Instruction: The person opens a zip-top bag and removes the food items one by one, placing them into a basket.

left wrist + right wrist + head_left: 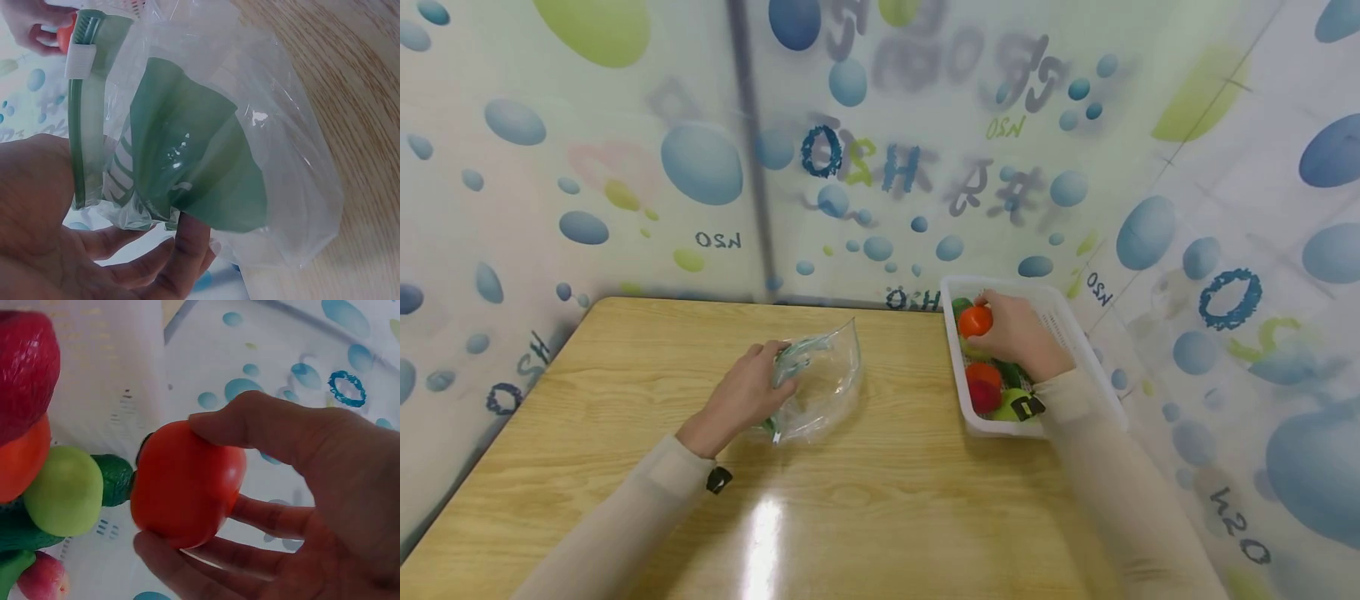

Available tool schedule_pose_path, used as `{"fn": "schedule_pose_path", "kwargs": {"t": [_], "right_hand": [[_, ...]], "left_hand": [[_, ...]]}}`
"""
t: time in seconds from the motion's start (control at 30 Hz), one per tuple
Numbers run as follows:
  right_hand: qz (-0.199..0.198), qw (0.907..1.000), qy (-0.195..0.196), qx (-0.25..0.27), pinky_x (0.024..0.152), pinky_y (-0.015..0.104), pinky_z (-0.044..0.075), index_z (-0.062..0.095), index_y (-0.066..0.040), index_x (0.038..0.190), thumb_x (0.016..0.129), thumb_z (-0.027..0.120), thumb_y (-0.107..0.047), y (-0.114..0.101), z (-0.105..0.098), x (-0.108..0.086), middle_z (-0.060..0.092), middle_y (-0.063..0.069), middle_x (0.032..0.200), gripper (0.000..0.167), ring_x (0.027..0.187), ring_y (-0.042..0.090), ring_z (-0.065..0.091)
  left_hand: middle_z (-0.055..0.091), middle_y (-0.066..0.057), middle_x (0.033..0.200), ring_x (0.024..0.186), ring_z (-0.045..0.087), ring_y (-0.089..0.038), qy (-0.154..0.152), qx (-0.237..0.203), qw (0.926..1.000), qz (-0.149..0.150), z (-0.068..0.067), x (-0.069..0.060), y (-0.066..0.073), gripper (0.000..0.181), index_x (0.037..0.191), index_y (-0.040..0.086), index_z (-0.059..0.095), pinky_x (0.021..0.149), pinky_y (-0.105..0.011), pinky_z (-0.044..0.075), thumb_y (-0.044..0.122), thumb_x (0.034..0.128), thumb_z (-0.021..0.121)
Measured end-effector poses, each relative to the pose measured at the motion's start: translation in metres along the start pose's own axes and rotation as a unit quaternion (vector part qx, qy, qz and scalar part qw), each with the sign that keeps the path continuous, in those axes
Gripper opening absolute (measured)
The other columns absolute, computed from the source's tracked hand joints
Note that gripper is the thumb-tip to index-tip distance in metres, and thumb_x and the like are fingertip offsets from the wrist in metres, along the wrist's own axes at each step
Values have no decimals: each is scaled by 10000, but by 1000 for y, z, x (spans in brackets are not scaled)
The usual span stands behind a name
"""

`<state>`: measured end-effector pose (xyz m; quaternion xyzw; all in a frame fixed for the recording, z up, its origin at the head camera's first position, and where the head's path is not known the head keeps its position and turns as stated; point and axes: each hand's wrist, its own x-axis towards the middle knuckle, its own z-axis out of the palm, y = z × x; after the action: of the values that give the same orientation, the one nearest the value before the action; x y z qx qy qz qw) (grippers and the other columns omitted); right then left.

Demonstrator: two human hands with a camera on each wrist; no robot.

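Note:
My left hand [741,400] grips a clear plastic zip bag [835,387] by its edge, over the middle of the table. In the left wrist view the bag has a green zip strip [76,137] with a white slider [81,61], and its mouth gapes between fingers and thumb. Over the far end of a white basket [958,375], my right hand [1022,337] holds a red tomato [187,484] between thumb and fingers. Below and beside it in the basket lie a yellow-green round fruit [64,490], a dark green cucumber-like piece [114,479] and a dark red fruit [25,375].
The wooden table [880,500] runs back to a wall covering [880,208] printed with bubbles and letters. Against the right wall stands the basket, with several other pieces of produce in it. A pink-red radish-like piece [42,576] shows low in the right wrist view.

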<state>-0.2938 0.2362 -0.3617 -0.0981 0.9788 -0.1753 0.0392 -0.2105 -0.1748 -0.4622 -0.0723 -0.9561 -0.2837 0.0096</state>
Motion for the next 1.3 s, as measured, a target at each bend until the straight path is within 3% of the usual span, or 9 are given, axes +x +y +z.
{"fn": "schedule_pose_path", "kwargs": {"t": [0.33, 0.6, 0.8, 1.0, 1.3], "right_hand": [[234, 9984, -484, -152, 962, 448, 638, 676, 5, 1449, 976, 859, -152, 11, -1, 14, 754, 216, 1251, 531, 1092, 362, 688], [57, 9976, -622, -295, 896, 402, 603, 708, 35, 1361, 959, 858, -150, 9, 3, 17, 743, 201, 1166, 467, 1034, 339, 673], [113, 9960, -821, -319, 891, 383, 602, 681, 35, 1415, 982, 848, -160, 10, 6, 18, 734, 195, 1192, 504, 1047, 331, 671], [180, 9971, -668, -328, 967, 429, 630, 667, 45, 1527, 1034, 756, -100, 12, 6, 20, 734, 244, 1341, 521, 1116, 373, 691], [135, 9984, -517, -206, 908, 400, 639, 651, 16, 1561, 1075, 724, -132, 5, 6, 7, 747, 261, 1388, 513, 1070, 360, 710]], "left_hand": [[644, -361, 1541, 1286, 713, -469, -6, 8, 10000, -9, 0, -1, 0, 686, 1685, -38, 512, 1068, -661, 626, 292, 1133, 752], [638, -364, 1546, 1274, 712, -465, -22, 24, 10000, -38, -1, -1, 1, 689, 1691, -32, 509, 1057, -657, 628, 297, 1135, 748], [645, -362, 1534, 1268, 716, -466, 4, 9, 10000, -32, -1, -2, 1, 681, 1686, -32, 516, 1047, -656, 631, 291, 1134, 750], [637, -361, 1554, 1295, 709, -470, 26, 24, 10000, -91, 0, 0, 3, 687, 1687, -29, 516, 1071, -662, 624, 299, 1131, 753], [606, -374, 1597, 1356, 690, -498, -15, -9, 9999, -135, -1, 3, 4, 695, 1696, -27, 501, 1114, -683, 609, 309, 1138, 742]]}}
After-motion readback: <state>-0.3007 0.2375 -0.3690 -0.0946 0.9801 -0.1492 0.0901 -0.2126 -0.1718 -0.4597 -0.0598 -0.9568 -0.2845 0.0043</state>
